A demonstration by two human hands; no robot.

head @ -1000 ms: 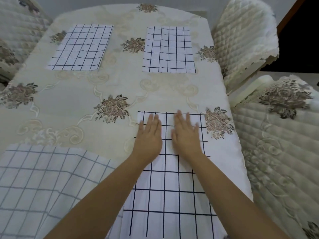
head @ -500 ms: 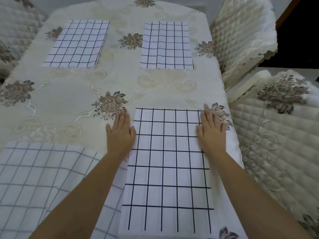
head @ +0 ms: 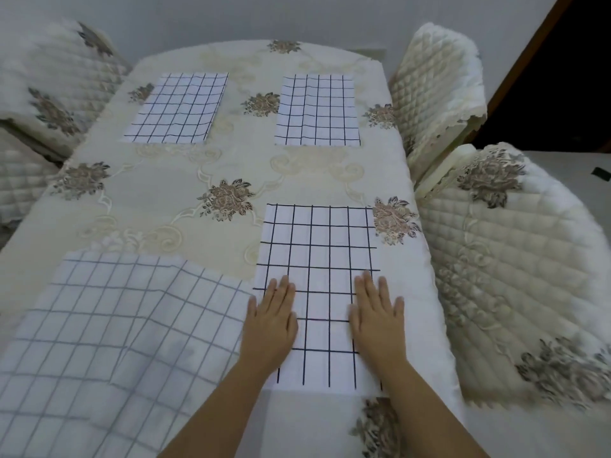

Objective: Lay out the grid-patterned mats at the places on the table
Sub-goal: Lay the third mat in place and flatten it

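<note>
Head view: both hands flat on near-right mat (head: 317, 259)
Left hand (head: 269, 328): fingers (head: 281, 292) spread, gripping nothing
Right hand (head: 377, 322): same
Mat axis: running away from hands

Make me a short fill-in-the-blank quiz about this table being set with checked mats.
1. Both hands, left hand and right hand, rest palms-down on the near ____ mat.
2. At the far end of the table lie ____ flat mats.
3. The mat pile at the near left looks ____, not flat.

Missing words: right; two; rumpled
</note>
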